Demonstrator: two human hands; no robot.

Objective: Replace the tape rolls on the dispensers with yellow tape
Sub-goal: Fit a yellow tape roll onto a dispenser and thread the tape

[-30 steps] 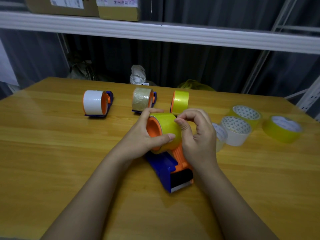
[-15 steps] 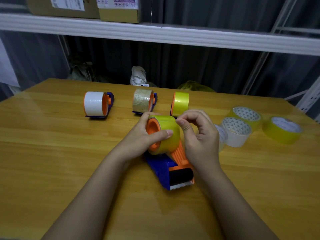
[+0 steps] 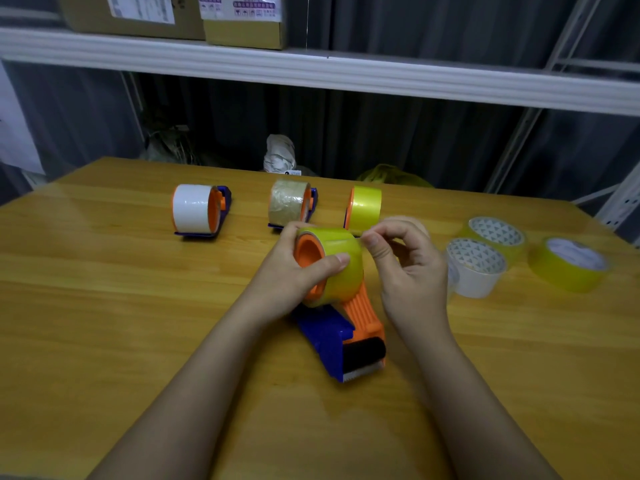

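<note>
Head view: my left hand (image 3: 291, 275) grips the light, slippery yellow roll (image 3: 341, 268); my right hand (image 3: 408, 268) pinches its thin, sticky end.

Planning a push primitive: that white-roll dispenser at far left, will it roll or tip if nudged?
The white-roll dispenser probably won't roll: its flat blue base sits on the table. It may tip under a high sideways push, since the roll stands tall over a narrow base. Likely light plastic, so a low nudge should slide it on the smooth wood.
</note>
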